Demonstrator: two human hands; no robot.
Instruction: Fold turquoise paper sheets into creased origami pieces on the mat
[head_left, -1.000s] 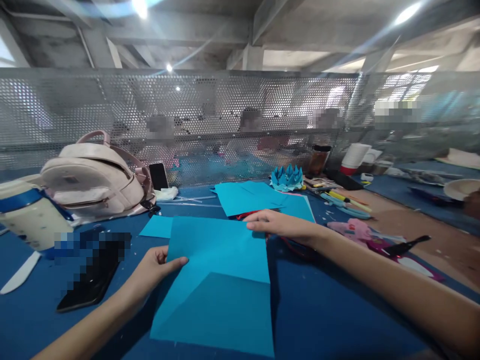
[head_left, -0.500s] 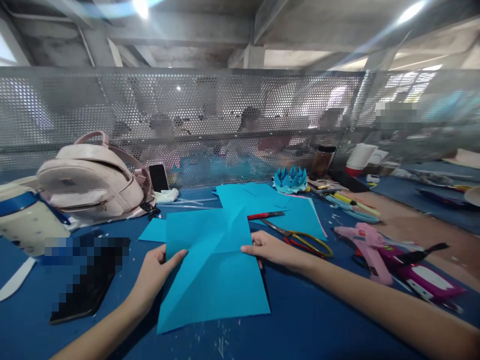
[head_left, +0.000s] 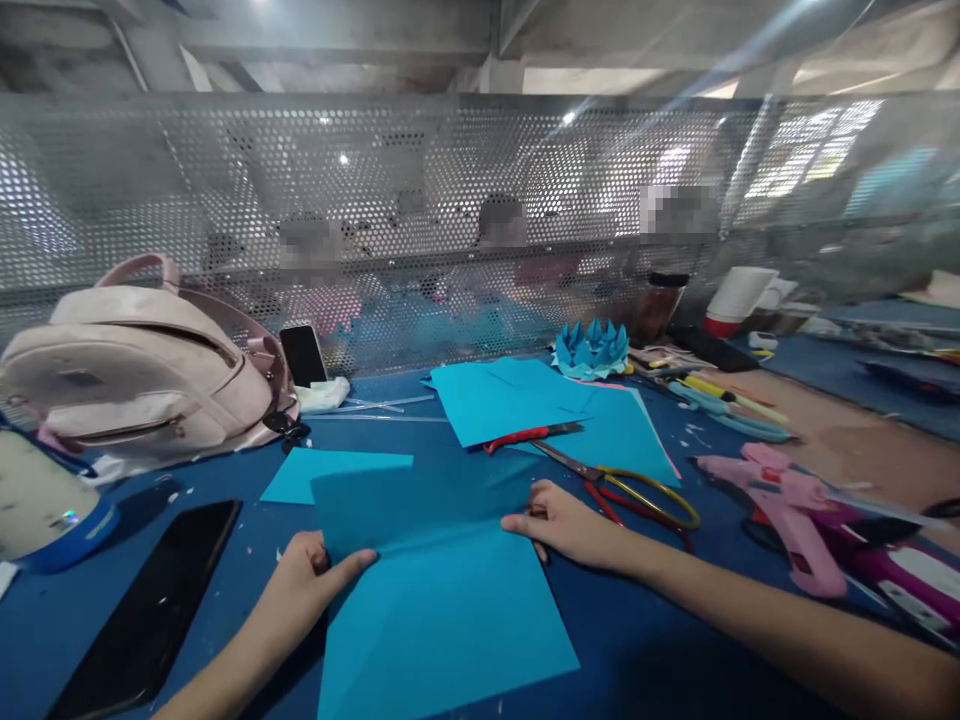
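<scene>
Now Two Hands Hold a Blue Sheet Flat

Right in front of the person, on the blue table (head_left: 637,640), lies a big blue paper sheet (head_left: 442,610). Its far part is folded up and stands a little off the table, so the sheet has a crease across it. It looks like both hands hold that crease so the fold stays put.

The left hand (head_left: 304,580) grips the left end of the crease. Its thumb lies on top of the paper and the other fingers curl under the edge, so the paper sits pinched between them. The right hand (head_left: 559,520) grips the right end the same way, with fingertips pressing the paper.

Just past the sheet, on the far side, lie more blue papers (head_left: 517,400). A smaller blue piece (head_left: 322,475) peeks out from behind the sheet's left corner. Scissors (head_left: 637,490) with red and yellow handles lie just right of the sheet, close to the right hand. Farther right sits a pink glue gun (head_left: 780,500). Left of the sheet lies a black phone (head_left: 150,610). Far behind that is a pink backpack (head_left: 135,365). A blue paper flower (head_left: 592,348) sits far behind the sheet, near the metal screen (head_left: 375,200).
</scene>
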